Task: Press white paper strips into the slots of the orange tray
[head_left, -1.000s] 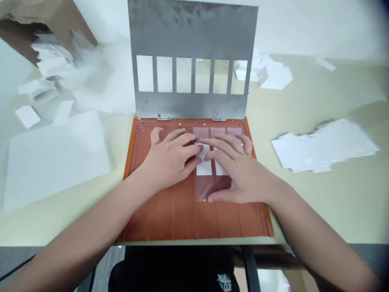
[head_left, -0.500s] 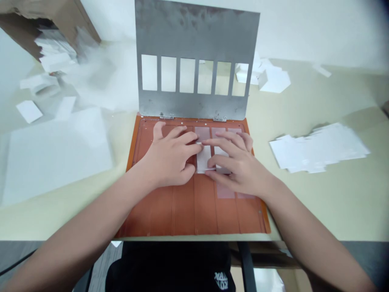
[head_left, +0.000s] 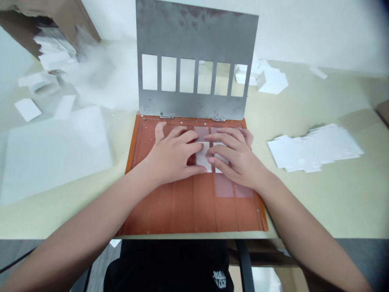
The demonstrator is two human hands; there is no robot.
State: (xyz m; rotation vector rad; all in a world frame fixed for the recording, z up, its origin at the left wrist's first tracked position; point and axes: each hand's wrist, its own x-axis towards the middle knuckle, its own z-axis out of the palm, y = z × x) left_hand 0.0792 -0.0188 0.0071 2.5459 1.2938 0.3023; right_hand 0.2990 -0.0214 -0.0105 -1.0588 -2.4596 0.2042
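A reddish-brown board [head_left: 164,213] lies in front of me, with a grey metal plate [head_left: 194,36] hinged to its far edge and standing raised. On the board is a small white card [head_left: 202,161]. My left hand [head_left: 170,158] has its fingers spread, the index tip by the card's left side and the thumb at its near edge. From the other side, the curved, parted fingers of my right hand [head_left: 238,160] touch or nearly touch its right edge. Partly under that hand lies a second white card [head_left: 220,158]. Pinkish rectangles [head_left: 224,188] show around the cards.
A fanned stack of white cards [head_left: 313,148] lies to the right. Behind the plate are white blocks or stacks [head_left: 272,81]. At left are a large white sheet [head_left: 57,158], a loose card [head_left: 28,109], and a cardboard box [head_left: 68,20] with white pieces spilling out.
My left thumb has stretched out to the right along the white card's near edge. My right fingertips have shifted slightly up, off the card's near corner. The card stays in nearly the same place.
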